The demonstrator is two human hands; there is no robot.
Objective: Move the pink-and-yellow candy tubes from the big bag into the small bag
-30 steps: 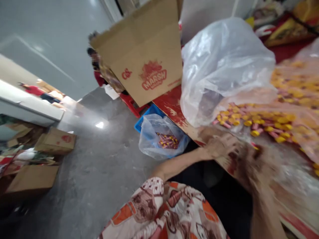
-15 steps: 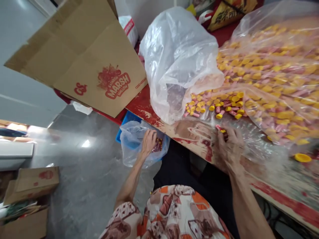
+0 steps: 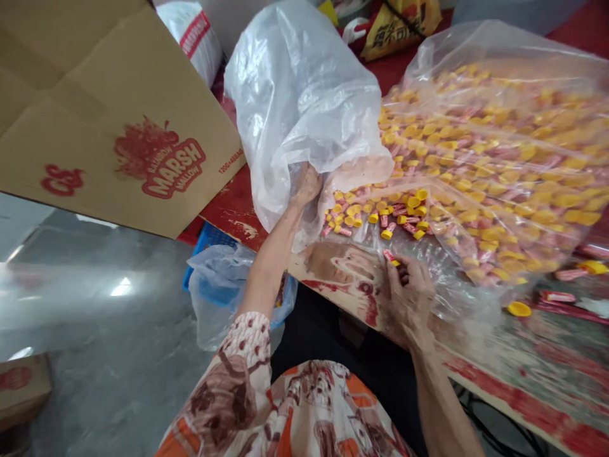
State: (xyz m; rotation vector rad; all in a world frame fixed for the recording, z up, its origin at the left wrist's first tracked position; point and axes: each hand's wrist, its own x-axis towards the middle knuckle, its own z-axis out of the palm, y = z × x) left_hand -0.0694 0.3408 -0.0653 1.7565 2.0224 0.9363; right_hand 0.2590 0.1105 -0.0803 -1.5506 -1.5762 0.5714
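Observation:
My left hand [image 3: 309, 185] is inside the mouth of a large cloudy plastic bag [image 3: 304, 95], its fingers partly hidden by the film. Between the fingers of my right hand [image 3: 410, 285], a small red and yellow piece [image 3: 391, 257] is pinched over the table edge. Just beyond lie several loose red pieces with yellow caps [image 3: 404, 212], at the opening of a big clear bag [image 3: 499, 158] filled with many more.
A large cardboard box [image 3: 109, 127] stands at the left on the red table [image 3: 233, 206]. Below the edge is a blue basket [image 3: 204, 238] lined with a plastic bag [image 3: 214, 285]. A loose yellow cap [image 3: 519, 309] lies at the right.
My left hand has moved from the lined basket up into the cloudy bag. My right hand keeps its small piece near the same spot on the table. The view has shifted.

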